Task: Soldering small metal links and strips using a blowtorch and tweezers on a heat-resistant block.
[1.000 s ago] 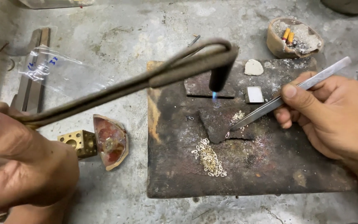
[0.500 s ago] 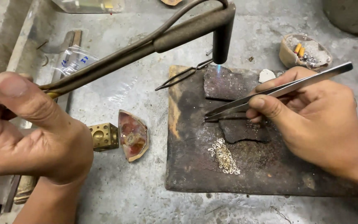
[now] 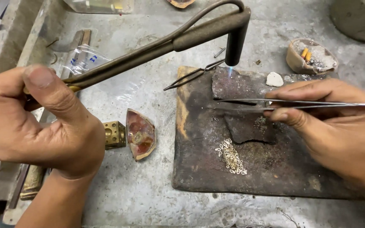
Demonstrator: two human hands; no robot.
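My left hand (image 3: pixel 43 122) grips the handle of a dark metal blowtorch (image 3: pixel 199 31). Its nozzle points down with a small blue flame onto a dark stone piece (image 3: pixel 233 84) on the charred soldering board (image 3: pixel 199 169). My right hand (image 3: pixel 339 131) pinches long steel tweezers (image 3: pixel 267 104), their tips lying across the board to the left. A second dark slab (image 3: pixel 246 128) sits under the tweezers. A heap of small pale metal links (image 3: pixel 231 156) lies in front of it.
A second pair of tweezers (image 3: pixel 191 76) lies at the board's far left edge. A broken reddish dish (image 3: pixel 140 134) and a brass block (image 3: pixel 115 134) sit left of the board. A clay bowl with scraps (image 3: pixel 311 57), a white lump (image 3: pixel 274 79) and a plastic bag (image 3: pixel 83 59) lie around.
The view shifted, so the board sits further right. My left hand rose with the torch, its flame now on the far stone piece. The tweezers swung level, tips pointing left.
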